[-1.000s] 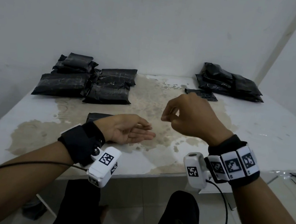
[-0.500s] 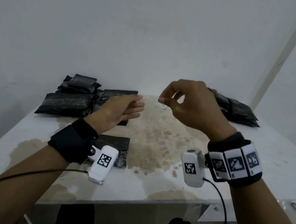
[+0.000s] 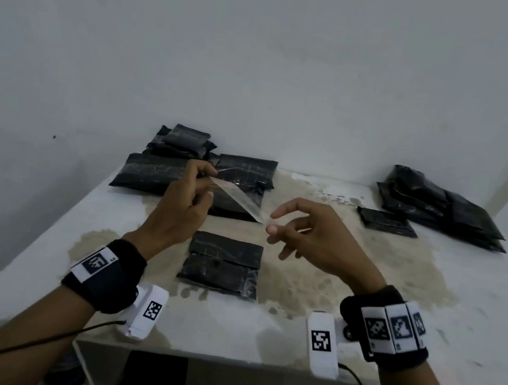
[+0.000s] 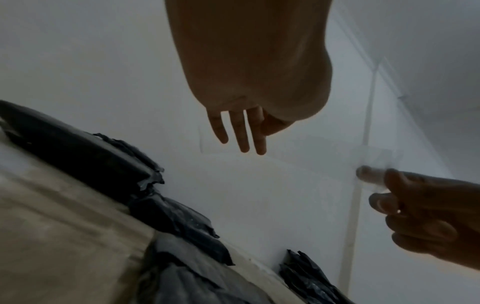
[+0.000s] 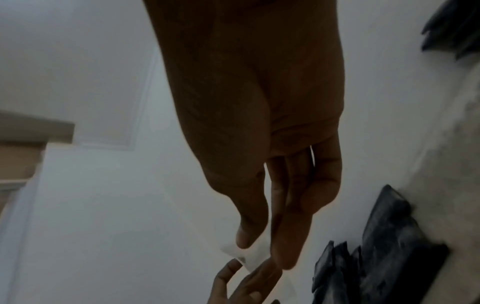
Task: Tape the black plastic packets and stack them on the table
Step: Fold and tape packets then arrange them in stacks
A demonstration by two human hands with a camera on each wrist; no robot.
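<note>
A clear tape strip (image 3: 238,197) is stretched in the air between both hands. My left hand (image 3: 191,197) pinches its far end with thumb and forefinger, the other fingers loose. My right hand (image 3: 309,233) pinches the near end (image 5: 249,255) the same way. Below them a folded black packet (image 3: 222,264) lies flat on the white table (image 3: 306,338), touched by neither hand. In the left wrist view the right hand (image 4: 420,207) holds the faint tape (image 4: 374,162).
A pile of black packets (image 3: 184,165) sits at the back left by the wall, another pile (image 3: 442,205) at the back right, with one flat packet (image 3: 385,222) in front of it. The tabletop middle is stained brown. Walls close the back and right.
The left hand, open before, now pinches the far end of the tape. The right hand has dropped lower and the strip spans between both hands above the folded packet.
</note>
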